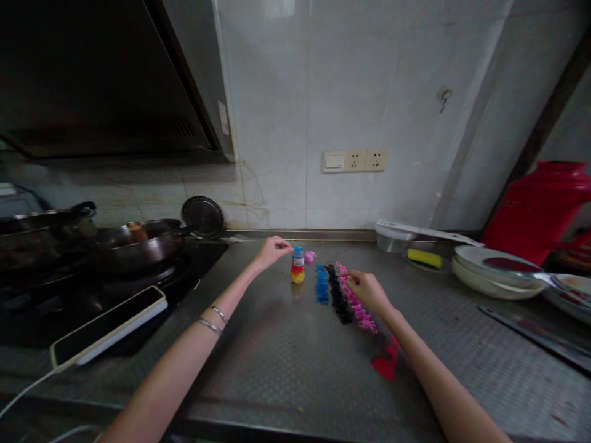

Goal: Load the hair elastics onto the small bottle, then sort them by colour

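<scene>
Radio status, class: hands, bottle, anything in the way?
Left hand near bottle top; right hand at pink loops. Bottle upright, blue at top. Pink object beside bottle, not blocking left hand.

A kitchen: range hood [101, 67], pan [138, 253]

Right of centre, the right hand [369, 292] covers part of the pink row [359, 312] (I can't tell whether it pinches any); upper left, the hood [92, 67] runs out of frame.
</scene>
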Demonstrator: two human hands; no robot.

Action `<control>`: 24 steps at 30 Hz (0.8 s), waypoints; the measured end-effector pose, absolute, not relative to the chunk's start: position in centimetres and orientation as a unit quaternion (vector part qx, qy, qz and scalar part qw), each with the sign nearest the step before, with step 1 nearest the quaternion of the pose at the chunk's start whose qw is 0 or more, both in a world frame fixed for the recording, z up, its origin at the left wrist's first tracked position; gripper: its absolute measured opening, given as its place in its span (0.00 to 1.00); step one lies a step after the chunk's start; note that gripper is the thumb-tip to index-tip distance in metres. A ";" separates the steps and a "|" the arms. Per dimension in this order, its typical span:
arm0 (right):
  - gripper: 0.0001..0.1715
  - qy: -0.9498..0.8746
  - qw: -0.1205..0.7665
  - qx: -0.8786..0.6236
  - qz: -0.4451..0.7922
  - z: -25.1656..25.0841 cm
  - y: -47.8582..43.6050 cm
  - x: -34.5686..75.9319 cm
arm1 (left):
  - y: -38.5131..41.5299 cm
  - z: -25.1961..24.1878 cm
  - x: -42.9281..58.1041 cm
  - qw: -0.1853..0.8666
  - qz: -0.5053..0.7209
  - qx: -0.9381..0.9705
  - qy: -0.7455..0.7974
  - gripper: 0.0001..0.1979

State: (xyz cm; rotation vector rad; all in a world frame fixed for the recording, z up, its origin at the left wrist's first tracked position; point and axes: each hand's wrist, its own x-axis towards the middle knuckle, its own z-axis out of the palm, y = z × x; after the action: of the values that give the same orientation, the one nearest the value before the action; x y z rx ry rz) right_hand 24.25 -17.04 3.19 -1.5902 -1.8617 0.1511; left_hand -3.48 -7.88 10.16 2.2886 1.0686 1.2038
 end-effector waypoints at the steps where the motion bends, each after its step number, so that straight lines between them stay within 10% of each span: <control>1: 0.20 -0.715 0.336 -0.610 0.059 3.2 -17.1 24.2 | -7.9 10.2 -3.4 0.168 0.424 0.805 0.379 0.08; 24: 0.21 -0.779 0.383 -0.496 -0.020 7.3 -14.9 19.1 | -7.9 2.9 0.0 0.438 0.487 0.679 0.333 0.30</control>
State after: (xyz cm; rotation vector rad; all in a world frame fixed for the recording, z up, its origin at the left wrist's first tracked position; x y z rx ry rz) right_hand 19.13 -14.95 7.29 -1.2654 -1.9852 -0.0512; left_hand 0.03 -7.88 2.86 1.6874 0.8278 1.2102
